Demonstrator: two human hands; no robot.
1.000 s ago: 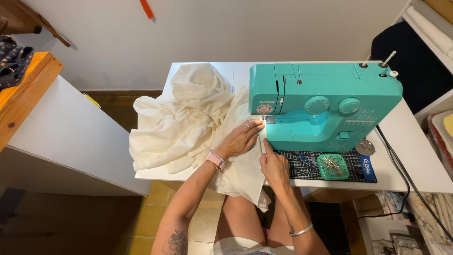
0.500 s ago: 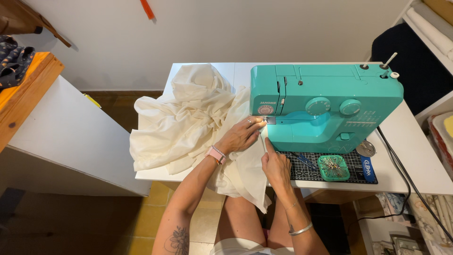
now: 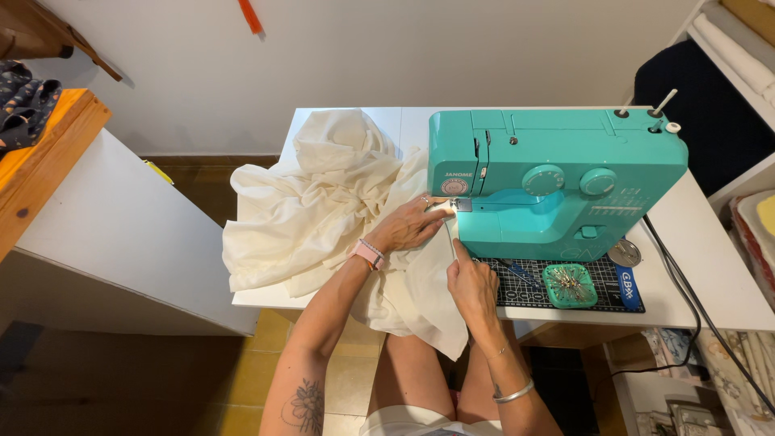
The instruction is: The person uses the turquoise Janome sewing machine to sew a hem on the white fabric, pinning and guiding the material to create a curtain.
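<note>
Desk: white rectangular desk (image 3: 710, 282), carrying everything below.
Machine: teal plastic sewing machine (image 3: 557, 182), upright, needle end leftward.
Cloth: cream crumpled fabric (image 3: 315, 210), heaped left, edge under the presser foot.
Step, judged: seam feeding.
Left hand (image 3: 408, 226): fingers flat, pressing cloth.
Right hand (image 3: 471, 278): fingers narrow, pinching the cloth edge.
Next, judged: steady, even guidance needleward.

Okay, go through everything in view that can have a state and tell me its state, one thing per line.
Left hand: open, flat on the cloth beside the needle.
Right hand: on the cloth edge, forefinger pointing toward the needle.
Cream cloth: bunched on the table, one edge under the machine head, part hanging over the front.
Sewing machine: upright; work light on.
Pin holder: full of pins, on the cutting mat.
Black cable: trailing off the table.
</note>
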